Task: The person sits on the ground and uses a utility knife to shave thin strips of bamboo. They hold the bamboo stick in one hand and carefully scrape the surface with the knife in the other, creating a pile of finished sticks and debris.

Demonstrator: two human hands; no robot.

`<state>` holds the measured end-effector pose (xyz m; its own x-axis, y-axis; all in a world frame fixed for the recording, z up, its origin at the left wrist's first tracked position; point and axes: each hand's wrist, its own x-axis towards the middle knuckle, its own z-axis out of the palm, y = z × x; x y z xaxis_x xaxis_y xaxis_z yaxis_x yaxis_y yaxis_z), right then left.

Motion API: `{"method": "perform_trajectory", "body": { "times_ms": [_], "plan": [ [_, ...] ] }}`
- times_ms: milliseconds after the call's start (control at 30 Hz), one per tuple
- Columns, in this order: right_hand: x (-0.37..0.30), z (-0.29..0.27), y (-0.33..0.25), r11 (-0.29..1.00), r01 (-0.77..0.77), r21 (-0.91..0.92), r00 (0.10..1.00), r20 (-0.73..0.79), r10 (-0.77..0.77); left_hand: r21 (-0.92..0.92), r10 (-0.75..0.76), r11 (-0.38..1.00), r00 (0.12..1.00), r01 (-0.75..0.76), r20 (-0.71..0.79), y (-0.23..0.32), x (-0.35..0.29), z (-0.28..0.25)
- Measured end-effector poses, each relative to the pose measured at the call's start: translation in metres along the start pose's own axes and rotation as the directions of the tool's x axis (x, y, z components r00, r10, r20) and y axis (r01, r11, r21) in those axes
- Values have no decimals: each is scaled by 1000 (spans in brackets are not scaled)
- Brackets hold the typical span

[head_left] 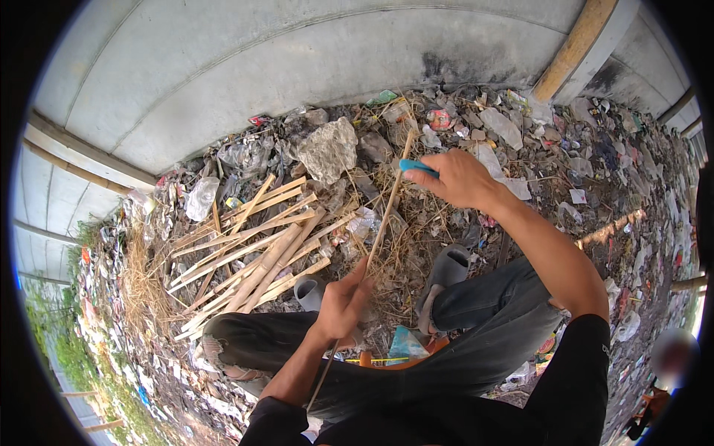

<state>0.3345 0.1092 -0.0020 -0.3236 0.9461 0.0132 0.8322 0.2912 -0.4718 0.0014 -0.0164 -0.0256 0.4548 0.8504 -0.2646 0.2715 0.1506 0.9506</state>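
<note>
My left hand point(342, 301) is closed around a long, thin bamboo strip point(383, 223), which slants from near my lap up and away to the right. Beyond it, my right hand point(457, 178) grips a small blue tool point(419, 168) that meets the strip close to its far end. My fingers cover most of that tool, so its exact kind and any blade cannot be made out. On the ground to the left lies a loose pile of split bamboo strips point(256, 256), pale and of different widths.
A large grey rock point(327, 150) sits behind the pile. Scattered litter and dry straw point(141, 275) cover the ground. A concrete wall point(297, 59) with a bamboo pole point(576, 48) rises beyond. My grey clogs point(450, 266) are near the strip. Another person point(673, 360) appears at the right edge.
</note>
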Motion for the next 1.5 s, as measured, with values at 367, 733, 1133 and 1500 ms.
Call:
{"method": "perform_trajectory", "body": {
  "times_ms": [367, 733, 1133, 1500],
  "plan": [
    [-19, -65, 104, 857, -476, 199, 821, -250, 514, -66, 82, 995, 995, -78, 59, 8, -19, -5],
    [-7, -48, -3, 845, -138, 517, 939, -203, 277, 80, 170, 982, 985, -172, 27, 13, -13, 6],
    [-11, -16, -22, 510, -302, 805, 935, 147, 322, 67, 137, 988, 991, -137, 10, 12, -10, 8],
    [-3, 1, -29, 382, -181, 906, 936, 41, 348, -151, 36, 988, 998, -28, 46, 22, -8, 8]
  ]
}}
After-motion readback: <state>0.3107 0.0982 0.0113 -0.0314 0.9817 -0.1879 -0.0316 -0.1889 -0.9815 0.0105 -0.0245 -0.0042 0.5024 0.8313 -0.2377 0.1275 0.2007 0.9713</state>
